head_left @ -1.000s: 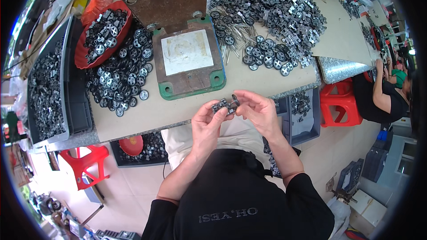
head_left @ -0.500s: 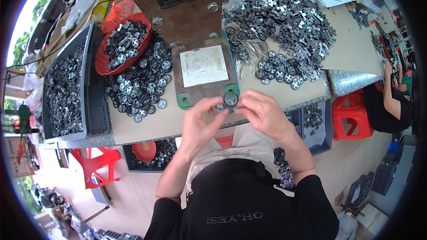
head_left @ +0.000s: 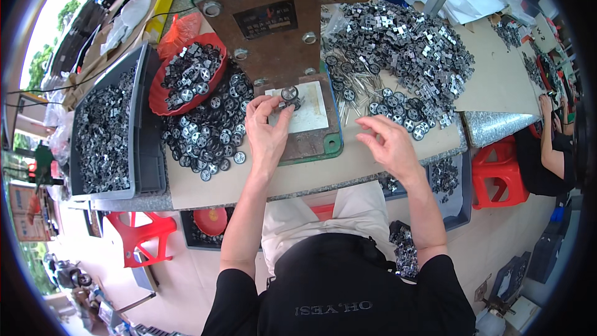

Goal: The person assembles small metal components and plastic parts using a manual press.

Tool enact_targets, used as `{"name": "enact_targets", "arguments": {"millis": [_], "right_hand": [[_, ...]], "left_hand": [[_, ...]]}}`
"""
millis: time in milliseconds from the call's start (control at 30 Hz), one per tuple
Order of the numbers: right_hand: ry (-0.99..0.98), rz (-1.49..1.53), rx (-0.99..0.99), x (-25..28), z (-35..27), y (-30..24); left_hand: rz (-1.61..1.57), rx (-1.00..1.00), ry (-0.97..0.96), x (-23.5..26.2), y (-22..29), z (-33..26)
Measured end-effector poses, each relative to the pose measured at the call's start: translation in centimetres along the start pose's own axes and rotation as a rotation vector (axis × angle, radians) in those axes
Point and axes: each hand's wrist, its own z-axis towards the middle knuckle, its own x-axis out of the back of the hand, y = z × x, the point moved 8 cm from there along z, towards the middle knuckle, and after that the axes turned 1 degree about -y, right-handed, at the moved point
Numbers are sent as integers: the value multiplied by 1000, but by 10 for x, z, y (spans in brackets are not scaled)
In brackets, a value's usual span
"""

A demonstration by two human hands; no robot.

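Small dark black-wheeled part [head_left: 290, 95], upper centre, clamped in fingers of left hand [head_left: 267, 132]. Right hand [head_left: 390, 143], centre right: fingers apart.

Bench [head_left: 214, 190]: beige-topped, speckled stone edge [head_left: 142, 203]. On it, left to right: grey bin [head_left: 148, 162] of small dark parts [head_left: 102, 143]; heap of black spoked wheels [head_left: 205, 140], red dish [head_left: 159, 94] against its far side; brown-and-green press [head_left: 280, 53]; thin metal pins [head_left: 357, 90]; smaller wheel cluster [head_left: 398, 107]; behind, broad mound of dark-and-silver pieces [head_left: 413, 46].
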Motion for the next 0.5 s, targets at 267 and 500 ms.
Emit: {"name": "enact_targets", "arguments": {"millis": [267,500], "right_hand": [[367,-174,341,138,68,-120],[504,-118,582,236,198,-278]], "left_hand": [[53,-226,103,10,0,-11],[-22,-111,55,4,1,-13]]}}
